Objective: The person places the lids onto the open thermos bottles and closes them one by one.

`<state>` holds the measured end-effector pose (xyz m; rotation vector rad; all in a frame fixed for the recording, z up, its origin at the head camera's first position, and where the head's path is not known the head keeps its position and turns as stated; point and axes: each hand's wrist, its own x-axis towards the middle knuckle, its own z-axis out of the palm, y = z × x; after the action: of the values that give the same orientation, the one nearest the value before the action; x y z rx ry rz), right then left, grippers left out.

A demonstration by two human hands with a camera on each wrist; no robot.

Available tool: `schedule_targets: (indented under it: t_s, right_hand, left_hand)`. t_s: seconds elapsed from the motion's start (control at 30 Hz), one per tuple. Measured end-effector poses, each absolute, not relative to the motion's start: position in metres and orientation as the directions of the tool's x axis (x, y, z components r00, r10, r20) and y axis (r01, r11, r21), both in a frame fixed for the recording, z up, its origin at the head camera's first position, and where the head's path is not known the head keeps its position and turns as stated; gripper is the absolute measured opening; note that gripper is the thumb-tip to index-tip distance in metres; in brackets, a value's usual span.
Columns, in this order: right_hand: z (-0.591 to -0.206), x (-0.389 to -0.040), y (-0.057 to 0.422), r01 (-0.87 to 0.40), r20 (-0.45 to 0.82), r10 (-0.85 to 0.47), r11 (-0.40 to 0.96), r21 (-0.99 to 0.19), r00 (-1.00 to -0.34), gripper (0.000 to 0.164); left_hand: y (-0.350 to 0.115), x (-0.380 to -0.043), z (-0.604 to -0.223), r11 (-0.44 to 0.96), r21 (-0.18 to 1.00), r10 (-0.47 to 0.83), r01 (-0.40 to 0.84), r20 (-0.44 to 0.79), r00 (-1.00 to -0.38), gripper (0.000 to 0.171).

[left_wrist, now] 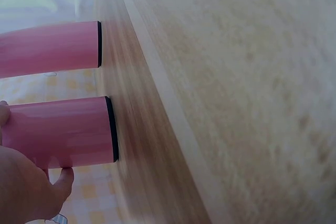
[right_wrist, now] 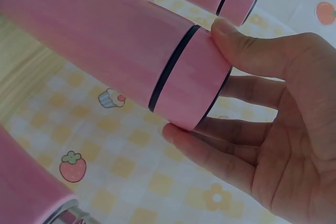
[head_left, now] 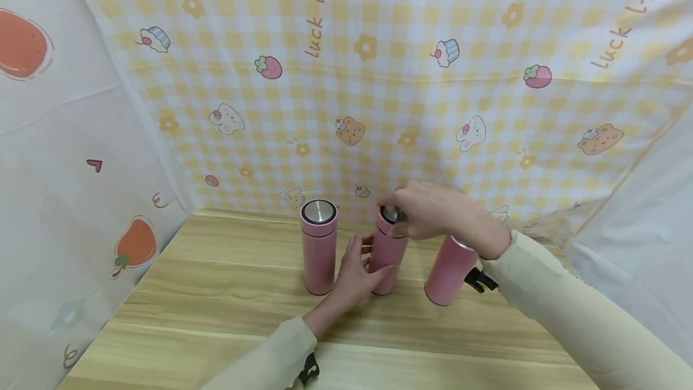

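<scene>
Three pink thermos flasks stand on the table. My left hand (head_left: 354,272) grips the body of the middle flask (head_left: 387,254), its thumb on the near side. That flask's pink lid (right_wrist: 191,80), parted from the body by a black ring, is held at its rim by the thumb and fingers of my right hand (right_wrist: 294,114). The lid sits on the body. Left of my left hand is another flask (head_left: 319,260), lid on, with a silver disc on top. The right flask (head_left: 449,272) is partly behind my right forearm; in the right wrist view its metal neck (right_wrist: 68,216) shows.
The wooden table (head_left: 178,294) runs back to a yellow checked cloth (head_left: 400,95) hanging behind the flasks. White printed cloth (head_left: 65,197) hangs on the left side. Black straps (head_left: 308,369) are at both sleeves.
</scene>
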<state>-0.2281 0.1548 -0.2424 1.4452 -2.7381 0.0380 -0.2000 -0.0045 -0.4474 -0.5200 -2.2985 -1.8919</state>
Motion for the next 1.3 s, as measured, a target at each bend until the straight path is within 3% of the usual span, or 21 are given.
schedule_targets:
  t_s: [0.63,0.77,1.0,1.13,1.3]
  right_hand:
    - [-0.244,-0.226,0.154,-0.812,0.071,-0.813,0.582,0.042,-0.578,0.025]
    - [-0.247,-0.227,0.16,-0.824,0.066,-0.822,0.566,-0.01,-0.565,0.028]
    - [-0.249,-0.23,0.175,-0.818,0.004,-0.826,0.557,-0.148,-0.563,0.066]
    - [-0.245,-0.229,0.18,-0.821,-0.018,-0.847,0.519,-0.239,-0.531,0.071]
    - [-0.245,-0.232,0.181,-0.859,0.005,-0.89,0.439,-0.264,-0.457,0.063]
  left_hand:
    - [-0.006,-0.201,-0.449,0.149,0.923,0.194,0.355,0.325,-0.926,0.062]
    - [-0.005,-0.201,-0.45,0.155,0.921,0.198,0.356,0.324,-0.925,0.062]
    - [-0.005,-0.201,-0.45,0.163,0.92,0.206,0.355,0.32,-0.925,0.062]
    - [-0.006,-0.2,-0.449,0.167,0.927,0.21,0.335,0.299,-0.931,0.065]
    - [-0.005,-0.2,-0.45,0.172,0.931,0.214,0.323,0.284,-0.934,0.067]
